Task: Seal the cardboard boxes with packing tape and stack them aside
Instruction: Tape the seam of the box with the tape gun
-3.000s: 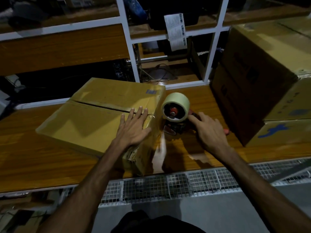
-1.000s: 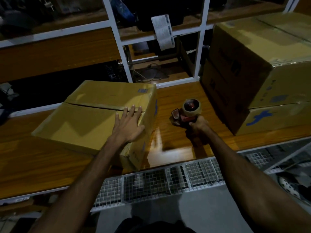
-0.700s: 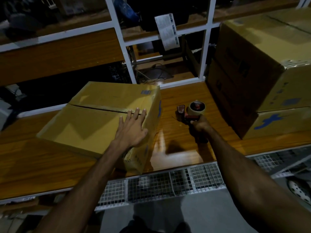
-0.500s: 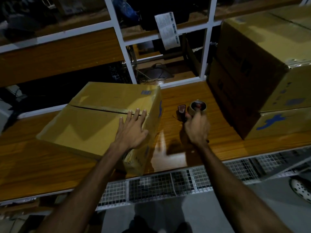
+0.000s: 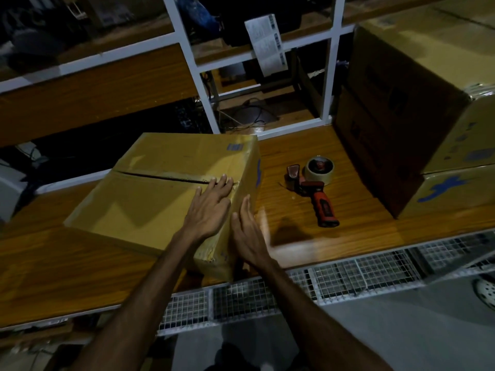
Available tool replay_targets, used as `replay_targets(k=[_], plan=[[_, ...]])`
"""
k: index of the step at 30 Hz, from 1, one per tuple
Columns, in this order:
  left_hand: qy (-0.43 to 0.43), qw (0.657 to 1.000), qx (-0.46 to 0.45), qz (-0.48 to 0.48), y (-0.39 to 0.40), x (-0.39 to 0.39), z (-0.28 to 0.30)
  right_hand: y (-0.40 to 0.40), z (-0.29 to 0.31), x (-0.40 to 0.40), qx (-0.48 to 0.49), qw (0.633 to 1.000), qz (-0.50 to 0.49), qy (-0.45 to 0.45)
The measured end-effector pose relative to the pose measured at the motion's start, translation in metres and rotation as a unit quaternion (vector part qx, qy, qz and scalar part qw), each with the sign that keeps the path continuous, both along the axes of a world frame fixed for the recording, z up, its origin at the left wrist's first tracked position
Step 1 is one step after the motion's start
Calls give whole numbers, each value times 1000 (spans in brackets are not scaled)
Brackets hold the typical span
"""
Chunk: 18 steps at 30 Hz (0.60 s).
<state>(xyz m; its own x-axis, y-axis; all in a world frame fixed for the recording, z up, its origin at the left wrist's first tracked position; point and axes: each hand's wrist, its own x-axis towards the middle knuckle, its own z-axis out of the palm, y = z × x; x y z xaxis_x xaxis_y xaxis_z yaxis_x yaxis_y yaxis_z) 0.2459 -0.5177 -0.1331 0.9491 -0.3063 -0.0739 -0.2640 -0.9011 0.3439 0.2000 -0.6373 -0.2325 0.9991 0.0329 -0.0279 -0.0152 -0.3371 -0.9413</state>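
A flat cardboard box (image 5: 150, 199) lies on the wooden table (image 5: 308, 162), its top flaps closed along a seam. My left hand (image 5: 210, 207) rests flat on the box top near its right edge, fingertips at the seam's end. My right hand (image 5: 247, 234) lies with straight fingers against the box's right side face. A tape dispenser (image 5: 314, 183) with a red and black handle and a roll of tape lies on the table to the right of the box, with no hand on it.
Two large cardboard boxes (image 5: 417, 111) are stacked at the right end of the table. A white shelf frame (image 5: 206, 76) rises behind the table, with a paper label (image 5: 266, 44) hanging from it. A wire mesh ledge (image 5: 294, 287) runs along the table's near edge.
My right hand set the tape dispenser down on the table, let go of it and moved left to the box's side. My left hand stayed on the box top.
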Motion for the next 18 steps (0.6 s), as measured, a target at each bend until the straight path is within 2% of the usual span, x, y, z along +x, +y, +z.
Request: replay_targets(k=[3,7,11,13,16,18], plan=[[-26,1000,4,3,-2,0,-3,-9,7,2,-39,998,7,38],[-57,998,21,-3,-6,-2,-3,-26,18,5,-31,996,-4,78],[-71,996,45,-37,-15,1,4,-32,26,15,70,983,-166,-28],[-75,994,61,-60,-16,3,4,-31,41,25,98,973,-199,-56],[-71,991,7,-117,-8,4,3,-26,71,43,46,985,-118,-120],[-64,985,-54,-148,5,6,3,-18,80,51,-44,990,-31,-132]])
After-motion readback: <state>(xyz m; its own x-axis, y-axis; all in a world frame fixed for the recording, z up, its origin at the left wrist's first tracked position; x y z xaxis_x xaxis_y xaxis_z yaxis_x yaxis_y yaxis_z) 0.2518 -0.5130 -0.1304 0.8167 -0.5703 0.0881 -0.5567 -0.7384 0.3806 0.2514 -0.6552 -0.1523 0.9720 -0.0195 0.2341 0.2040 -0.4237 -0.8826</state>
